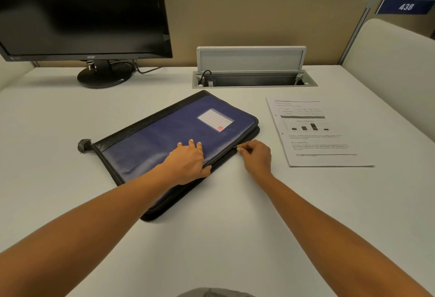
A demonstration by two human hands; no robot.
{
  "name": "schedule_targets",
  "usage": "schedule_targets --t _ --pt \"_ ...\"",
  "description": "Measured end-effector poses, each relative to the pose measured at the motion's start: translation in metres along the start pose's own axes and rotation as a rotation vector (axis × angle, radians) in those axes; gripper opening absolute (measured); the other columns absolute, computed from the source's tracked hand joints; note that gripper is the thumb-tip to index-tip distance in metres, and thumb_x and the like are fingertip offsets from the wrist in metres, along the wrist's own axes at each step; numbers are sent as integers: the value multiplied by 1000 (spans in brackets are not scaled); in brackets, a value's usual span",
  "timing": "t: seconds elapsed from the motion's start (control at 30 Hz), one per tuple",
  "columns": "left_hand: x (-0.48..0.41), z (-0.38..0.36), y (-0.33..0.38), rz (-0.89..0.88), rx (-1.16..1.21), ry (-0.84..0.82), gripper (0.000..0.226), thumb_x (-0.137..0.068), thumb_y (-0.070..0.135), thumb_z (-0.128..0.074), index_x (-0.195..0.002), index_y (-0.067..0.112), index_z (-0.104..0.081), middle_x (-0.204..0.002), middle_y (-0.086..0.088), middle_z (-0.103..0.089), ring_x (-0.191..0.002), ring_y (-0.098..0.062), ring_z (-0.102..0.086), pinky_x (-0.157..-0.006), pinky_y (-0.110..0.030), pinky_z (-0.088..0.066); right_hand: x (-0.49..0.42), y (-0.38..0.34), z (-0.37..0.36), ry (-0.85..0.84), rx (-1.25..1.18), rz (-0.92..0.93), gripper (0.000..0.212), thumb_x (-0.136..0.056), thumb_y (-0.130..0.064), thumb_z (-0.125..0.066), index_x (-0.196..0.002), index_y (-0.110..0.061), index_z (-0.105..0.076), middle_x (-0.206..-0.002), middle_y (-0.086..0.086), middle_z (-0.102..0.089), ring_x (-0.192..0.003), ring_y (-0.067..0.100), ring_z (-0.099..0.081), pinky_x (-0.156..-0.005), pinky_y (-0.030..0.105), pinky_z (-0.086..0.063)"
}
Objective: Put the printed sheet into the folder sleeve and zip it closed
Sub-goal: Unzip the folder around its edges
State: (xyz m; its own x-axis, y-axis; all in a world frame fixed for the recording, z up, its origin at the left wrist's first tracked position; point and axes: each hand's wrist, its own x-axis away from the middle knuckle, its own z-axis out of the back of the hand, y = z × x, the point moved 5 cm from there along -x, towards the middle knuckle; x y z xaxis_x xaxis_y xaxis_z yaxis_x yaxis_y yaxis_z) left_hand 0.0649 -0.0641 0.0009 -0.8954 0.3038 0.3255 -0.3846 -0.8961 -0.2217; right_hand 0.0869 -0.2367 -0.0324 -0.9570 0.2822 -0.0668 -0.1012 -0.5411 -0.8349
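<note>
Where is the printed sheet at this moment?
In the head view the printed sheet lies flat on the desk, right of the blue folder and in front of the open cable tray, untouched by the right hand.

On my feed the left forearm and the right forearm are both bare along the whole length I can see, smooth and slim, narrowing at the wrist into the left hand and the right hand. The left hand's fingernails are pale and trimmed fairly short. At the bottom edge I get a small strip of grey-olive fabric, a worn garment I cannot identify.
</note>
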Motion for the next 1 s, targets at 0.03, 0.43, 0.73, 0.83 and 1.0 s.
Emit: schedule_targets --t 0.03,0.43,0.73,0.83,1.0 --pt "0 0 0 3 4 -2 75 -97 50 -25 -146 -4 -8 -152 -28 -16 -136 -41 -29 -112 -44 -25 5 -2 -3 -23 -15 19 13 -84 -12 -62 -93 -5 -69 -97 12 -70 -90 23 -63 -77 23 -44" --pt "-11 2 0 43 55 16 79 -96 54 -25 -146 -5 -10 -150 -28 -20 -135 -40 -32 -111 -44 -28 49 -21 -37 -283 24 185 19 -83 -16 -65 -96 -4 -70 -97 14 -69 -79 13 -54 -74 23 -44" --pt "6 -2 -14 18 252 107 73 -90 59 -38 -147 16 -23 -155 -5 -23 -141 -23 -26 -111 -39 -31 41 -19 -30 -221 70 139 16 -84 -24 -63 -89 -10 -70 -95 7 -66 -76 13 -51 -67 25 -40" --pt "16 -10 -18 -71 322 75 74 -90 57 -41 -149 21 -14 -158 0 -9 -145 -17 -11 -117 -40 -16 34 -14 -21 -184 74 105 14 -84 -24 -63 -89 -12 -69 -97 6 -66 -76 13 -51 -69 25 -38" --pt "23 -20 -14 -207 346 27 90 -77 72 -38 -149 28 -7 -159 7 2 -146 -12 2 -117 -44 0 14 -2 3 -93 118 34 14 -84 -25 -62 -90 -14 -69 -100 4 -68 -79 13 -53 -72 24 -37"
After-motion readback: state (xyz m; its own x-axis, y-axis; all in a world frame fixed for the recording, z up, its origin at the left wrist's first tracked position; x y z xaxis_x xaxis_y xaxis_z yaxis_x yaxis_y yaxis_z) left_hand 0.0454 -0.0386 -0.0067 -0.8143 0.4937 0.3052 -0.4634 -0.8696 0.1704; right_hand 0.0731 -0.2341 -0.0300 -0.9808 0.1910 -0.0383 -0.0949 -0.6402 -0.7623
